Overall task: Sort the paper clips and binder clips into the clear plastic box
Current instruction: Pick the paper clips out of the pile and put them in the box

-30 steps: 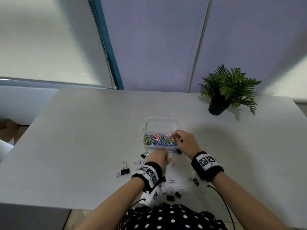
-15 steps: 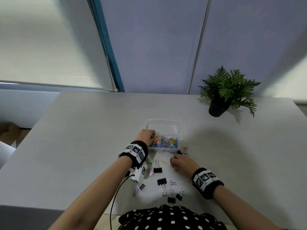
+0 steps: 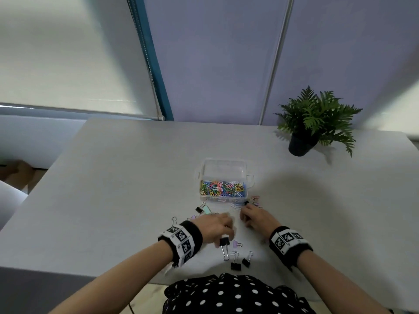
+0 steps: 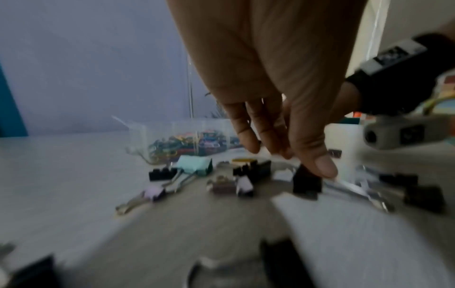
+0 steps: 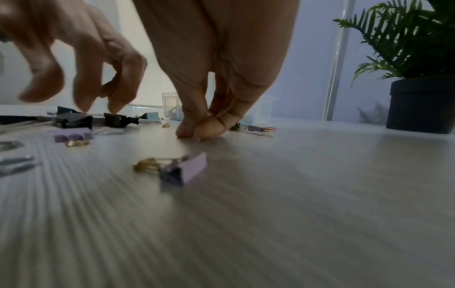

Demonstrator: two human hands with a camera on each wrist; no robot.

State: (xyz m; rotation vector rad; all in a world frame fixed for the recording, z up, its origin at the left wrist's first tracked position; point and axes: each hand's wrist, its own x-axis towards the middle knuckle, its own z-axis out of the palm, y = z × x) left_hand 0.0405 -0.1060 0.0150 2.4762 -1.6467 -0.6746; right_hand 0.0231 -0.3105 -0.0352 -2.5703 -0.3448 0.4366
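pale grey table (image 3: 113, 189), potted fern (image 3: 315, 118) far right, lilac wall (image 3: 215, 53)

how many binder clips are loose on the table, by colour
black clips: 5
purple clips: 3
mint clip: 1
total: 9 visible in the head view; more may be hidden under the left hand or right hand

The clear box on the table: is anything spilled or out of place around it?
Nothing is damaged. Binder clips lie scattered on the table in front of the clear box, unsorted. Only its near compartment holds paper clips.
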